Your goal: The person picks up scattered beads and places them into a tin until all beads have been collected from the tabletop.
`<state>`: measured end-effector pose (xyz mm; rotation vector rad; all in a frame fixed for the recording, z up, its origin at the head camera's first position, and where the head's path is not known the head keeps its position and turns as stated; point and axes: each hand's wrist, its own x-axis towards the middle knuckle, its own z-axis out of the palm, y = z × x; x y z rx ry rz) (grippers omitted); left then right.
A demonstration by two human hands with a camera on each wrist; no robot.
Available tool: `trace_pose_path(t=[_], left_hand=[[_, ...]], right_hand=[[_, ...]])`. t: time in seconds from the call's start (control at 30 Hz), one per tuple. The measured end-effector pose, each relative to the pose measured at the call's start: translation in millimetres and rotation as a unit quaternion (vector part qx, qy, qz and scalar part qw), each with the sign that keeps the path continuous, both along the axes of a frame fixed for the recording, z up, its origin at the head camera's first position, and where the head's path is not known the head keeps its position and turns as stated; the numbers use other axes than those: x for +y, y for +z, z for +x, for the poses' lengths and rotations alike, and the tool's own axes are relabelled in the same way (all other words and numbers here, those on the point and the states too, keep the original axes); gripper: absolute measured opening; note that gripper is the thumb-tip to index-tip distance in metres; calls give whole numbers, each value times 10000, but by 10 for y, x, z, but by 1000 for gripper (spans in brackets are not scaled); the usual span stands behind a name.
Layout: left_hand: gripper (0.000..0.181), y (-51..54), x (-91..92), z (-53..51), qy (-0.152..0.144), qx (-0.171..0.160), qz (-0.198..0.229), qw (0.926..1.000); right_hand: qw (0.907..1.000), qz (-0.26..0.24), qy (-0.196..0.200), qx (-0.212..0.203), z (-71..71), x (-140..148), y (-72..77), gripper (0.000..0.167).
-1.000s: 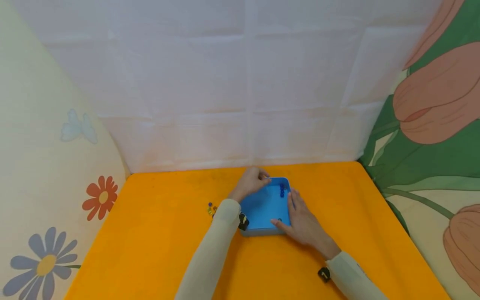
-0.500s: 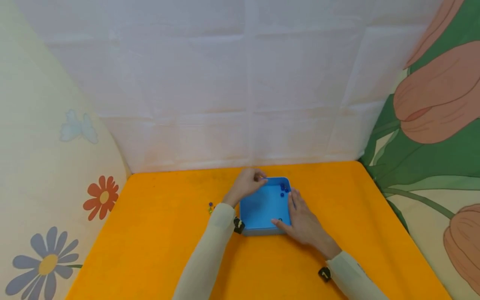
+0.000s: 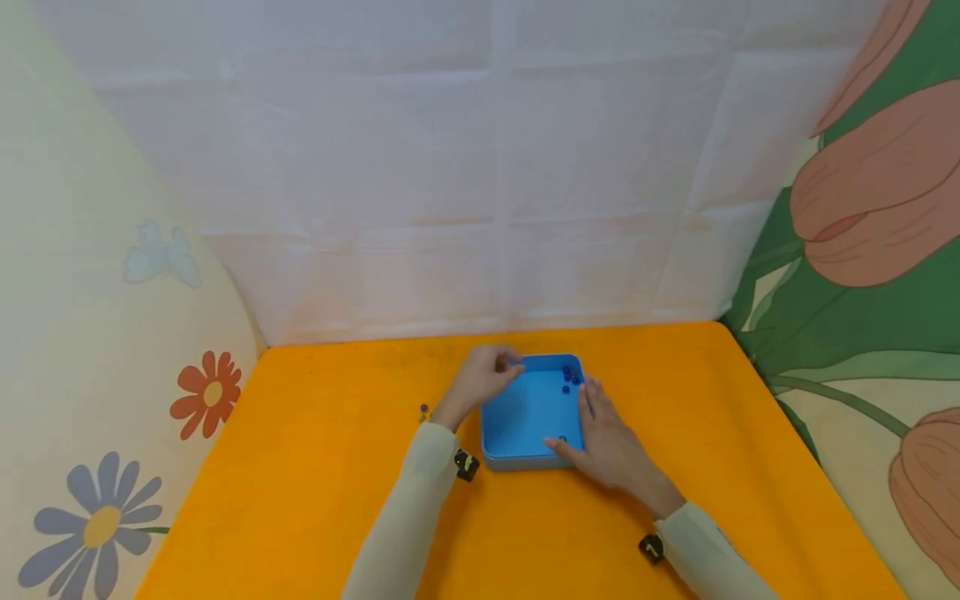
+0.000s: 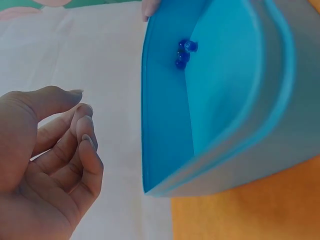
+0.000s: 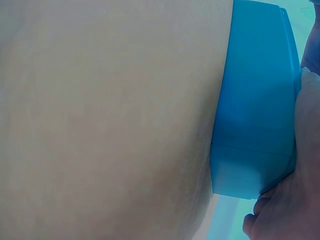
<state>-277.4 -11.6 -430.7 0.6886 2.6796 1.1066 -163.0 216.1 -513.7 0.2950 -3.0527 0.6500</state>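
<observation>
A square blue box [image 3: 528, 408] lies on the table. Several dark blue beads [image 3: 567, 375] are clustered at its back right corner, and a small greenish bead [image 3: 562, 439] is near the right thumb. My left hand [image 3: 475, 382] hovers at the box's back left corner; in the left wrist view the hand [image 4: 55, 165] has loosely bent fingers, nothing visible between them, apart from the box [image 4: 220, 187]. With fingers along the outside of the right wall and the thumb over the rim, my right hand [image 3: 611, 446] grips the box. The right wrist view shows the outer wall [image 5: 255, 105] against this hand.
A few small beads [image 3: 423, 408] lie on the orange table [image 3: 322, 467] left of the box, partly hidden by the left wrist. Behind the table hangs a white cloth [image 3: 375, 192], with patterned cloths at both sides.
My left hand has drawn back leftward and slightly nearer from the box's back rim. The blue beads in the corner have shifted from a line into a looser cluster. The right hand stays put.
</observation>
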Motion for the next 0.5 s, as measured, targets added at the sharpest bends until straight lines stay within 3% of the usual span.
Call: trace_pose_path(t=[0.23, 0.5], left_hand=[[25, 0, -122, 57, 99, -99, 183, 9997], [24, -27, -283, 119, 178, 50, 78, 9998]], right_hand=[[10000, 33, -20, -58, 3, 0, -9, 117], [9999, -57, 17, 84, -6, -13, -23, 115]])
